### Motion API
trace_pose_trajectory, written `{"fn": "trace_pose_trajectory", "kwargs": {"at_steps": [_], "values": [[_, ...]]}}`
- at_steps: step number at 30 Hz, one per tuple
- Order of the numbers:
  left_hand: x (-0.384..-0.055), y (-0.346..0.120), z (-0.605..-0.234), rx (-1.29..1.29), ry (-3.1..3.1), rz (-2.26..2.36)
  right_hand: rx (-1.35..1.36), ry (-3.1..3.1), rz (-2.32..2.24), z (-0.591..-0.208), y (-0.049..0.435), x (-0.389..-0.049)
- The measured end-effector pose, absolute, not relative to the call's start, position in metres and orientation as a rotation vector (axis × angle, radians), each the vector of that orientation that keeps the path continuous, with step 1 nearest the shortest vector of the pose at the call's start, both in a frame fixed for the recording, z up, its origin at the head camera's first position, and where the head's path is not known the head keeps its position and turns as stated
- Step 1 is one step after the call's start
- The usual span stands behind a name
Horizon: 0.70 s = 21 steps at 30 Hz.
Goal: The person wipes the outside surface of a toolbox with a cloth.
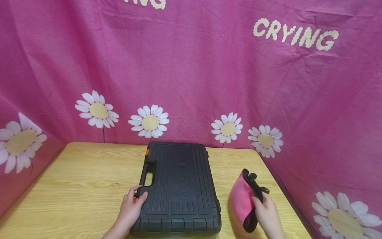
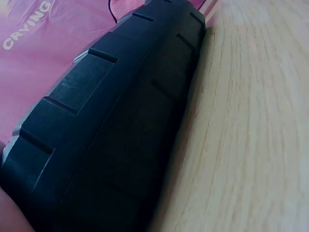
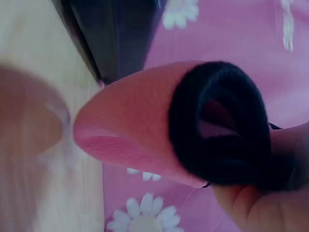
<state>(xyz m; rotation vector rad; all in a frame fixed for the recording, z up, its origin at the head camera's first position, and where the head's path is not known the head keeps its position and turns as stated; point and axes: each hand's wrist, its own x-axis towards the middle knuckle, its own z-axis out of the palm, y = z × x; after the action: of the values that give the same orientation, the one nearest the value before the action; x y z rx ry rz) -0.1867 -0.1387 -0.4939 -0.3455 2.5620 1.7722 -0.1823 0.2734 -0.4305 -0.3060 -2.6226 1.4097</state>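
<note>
Case (image 1: 162, 179) lettering (image 1: 183, 186) illegible; pouch (image 1: 240, 200) interior mostly hidden; upper-left word (image 1: 143, 2) on curtain (image 1: 188, 66) cut off

The carrying case (image 1: 176, 179) looks like matt hard plastic, ribbed on top. The drawstring pouch (image 1: 240, 199) is soft, matt cloth; its trim (image 3: 183, 123) appears fuzzy, perhaps fleece, though the right wrist view is blurred. The tabletop (image 1: 89, 179) shows smooth wood grain with a slight sheen; the backdrop (image 1: 191, 76) is creased, matt fabric.
</note>
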Motion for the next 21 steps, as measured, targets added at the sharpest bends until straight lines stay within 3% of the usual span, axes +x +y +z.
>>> {"fn": "trace_pose_trajectory", "kwargs": {"at_steps": [5, 21], "values": [[-0.187, -0.139, -0.495, -0.314, 2.487, 1.849, -0.152, -2.732, 1.081, -0.438, 0.249, -0.158], [-0.184, -0.14, -0.491, -0.333, 2.385, 1.87, 0.143, -2.854, 0.973, -0.465, 0.217, -0.134]]}}
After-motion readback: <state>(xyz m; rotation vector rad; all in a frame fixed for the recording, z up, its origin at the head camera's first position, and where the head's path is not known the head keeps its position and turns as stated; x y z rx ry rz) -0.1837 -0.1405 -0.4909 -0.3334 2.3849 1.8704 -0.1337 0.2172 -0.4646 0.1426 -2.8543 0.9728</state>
